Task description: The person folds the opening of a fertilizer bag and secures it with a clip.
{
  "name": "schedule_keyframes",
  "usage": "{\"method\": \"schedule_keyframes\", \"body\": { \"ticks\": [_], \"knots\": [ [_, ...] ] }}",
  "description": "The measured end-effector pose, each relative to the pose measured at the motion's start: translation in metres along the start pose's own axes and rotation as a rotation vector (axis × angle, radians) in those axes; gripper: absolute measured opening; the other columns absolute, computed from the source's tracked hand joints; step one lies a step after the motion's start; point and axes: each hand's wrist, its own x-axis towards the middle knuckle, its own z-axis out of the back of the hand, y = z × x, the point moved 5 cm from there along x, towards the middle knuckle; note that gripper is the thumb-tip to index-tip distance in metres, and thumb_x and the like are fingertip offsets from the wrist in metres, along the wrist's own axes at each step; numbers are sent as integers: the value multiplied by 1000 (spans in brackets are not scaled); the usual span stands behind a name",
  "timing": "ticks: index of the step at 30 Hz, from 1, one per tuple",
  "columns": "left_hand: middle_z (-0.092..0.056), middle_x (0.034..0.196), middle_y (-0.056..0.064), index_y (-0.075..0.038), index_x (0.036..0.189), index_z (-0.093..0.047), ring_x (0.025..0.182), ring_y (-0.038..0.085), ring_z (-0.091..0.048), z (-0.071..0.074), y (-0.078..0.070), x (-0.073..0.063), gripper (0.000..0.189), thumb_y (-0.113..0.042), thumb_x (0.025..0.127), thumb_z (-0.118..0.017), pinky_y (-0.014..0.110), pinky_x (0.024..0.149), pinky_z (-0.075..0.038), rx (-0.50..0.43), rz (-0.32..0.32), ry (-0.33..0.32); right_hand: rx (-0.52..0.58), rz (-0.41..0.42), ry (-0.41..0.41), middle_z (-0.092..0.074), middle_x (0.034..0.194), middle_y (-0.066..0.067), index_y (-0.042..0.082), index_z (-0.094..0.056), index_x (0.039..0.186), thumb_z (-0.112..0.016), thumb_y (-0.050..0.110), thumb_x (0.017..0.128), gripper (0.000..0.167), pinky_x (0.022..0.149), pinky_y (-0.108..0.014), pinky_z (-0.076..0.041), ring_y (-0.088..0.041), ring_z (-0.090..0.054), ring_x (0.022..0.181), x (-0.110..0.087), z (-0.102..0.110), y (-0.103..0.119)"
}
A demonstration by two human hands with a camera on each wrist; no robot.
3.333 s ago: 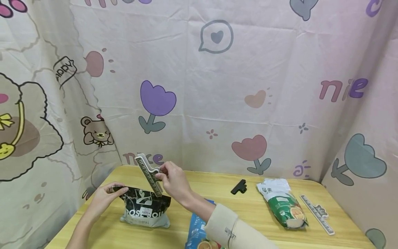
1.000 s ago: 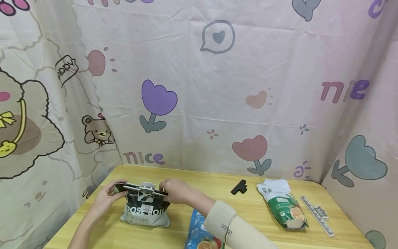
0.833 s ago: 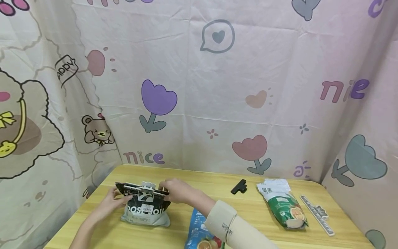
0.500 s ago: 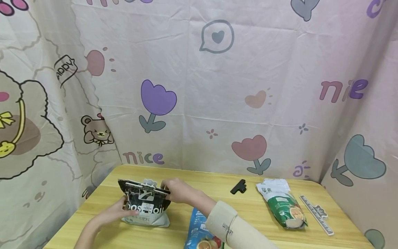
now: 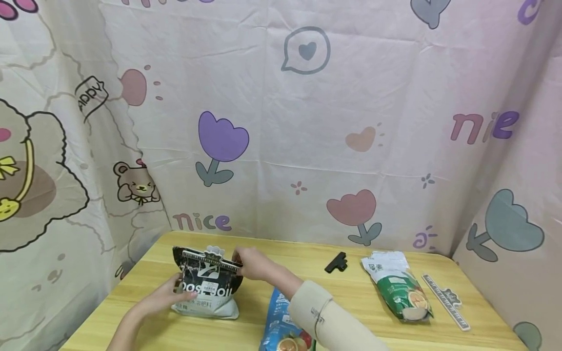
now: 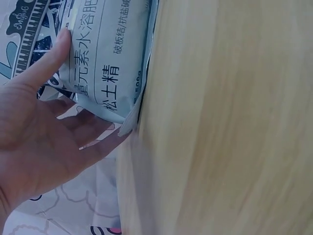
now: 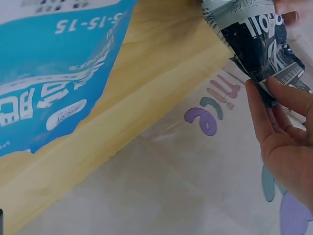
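A black-and-white fertilizer bag (image 5: 208, 301) stands upright on the left of the table, a piano-keyboard bag clip (image 5: 213, 258) across its top. My left hand (image 5: 160, 296) holds the bag's left side. In the left wrist view, the thumb of that left hand (image 6: 41, 125) lies on the front of the fertilizer bag (image 6: 105, 58), with the fingers behind and beside the edge. My right hand (image 5: 254, 264) pinches the top right corner near the clip's end. The right wrist view shows the right hand (image 7: 288, 142) with thumb and fingers on the black top.
A blue bag (image 5: 278, 319) lies near the front, partly behind my right sleeve (image 5: 325, 317). Further right are a black clip (image 5: 336, 262), a green-and-white bag (image 5: 399, 287) and a second keyboard clip (image 5: 447, 302). A patterned curtain (image 5: 272, 204) hangs behind the wooden table (image 5: 360, 312).
The keyboard clip went from my right hand onto the bag's top. My left hand moved from the top left corner down to the bag's side. The bag's top has risen slightly.
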Motion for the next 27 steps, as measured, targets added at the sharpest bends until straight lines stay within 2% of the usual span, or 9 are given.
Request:
{"method": "schedule_keyframes", "body": {
  "ticks": [8, 14, 20, 23, 27],
  "knots": [
    [-35, 120, 45, 26, 128, -20, 112, 57, -35, 1, 3, 2, 74, -20, 88, -61, 62, 90, -32, 25, -43, -46, 168, -81, 2, -61, 81, -4, 4, -61, 90, -70, -3, 76, 18, 64, -21, -46, -13, -57, 75, 10, -6, -14],
    [-31, 125, 45, 24, 129, -22, 115, 57, -31, 0, 1, 6, 75, -27, 89, -60, 62, 91, -30, 34, 16, -79, 238, -120, -41, -65, 83, -10, -1, -65, 90, -68, -9, 74, 18, 63, -20, -46, -17, -59, 77, 16, -8, -22],
    [-37, 119, 45, 28, 124, -25, 111, 57, -36, -3, -5, 12, 70, -23, 90, -59, 60, 92, -32, 72, 23, -123, 202, -139, -65, -65, 80, -8, -2, -69, 91, -66, -9, 74, 19, 62, -20, -46, -15, -58, 73, 21, -11, -29],
    [-35, 120, 46, 30, 123, -23, 112, 57, -34, -5, -7, 15, 67, -19, 91, -56, 60, 93, -30, 53, 20, -130, 161, -149, -65, -65, 81, -8, -1, -70, 92, -63, -9, 76, 20, 64, -22, -47, -17, -59, 75, 23, -12, -31],
    [-31, 123, 47, 30, 124, -19, 115, 57, -30, -9, -9, 18, 65, -15, 93, -53, 59, 96, -26, 29, 17, -132, 176, -188, -90, -65, 80, -9, -2, -70, 89, -60, -11, 76, 19, 62, -24, -48, -20, -60, 75, 24, -15, -38]
  ]
}}
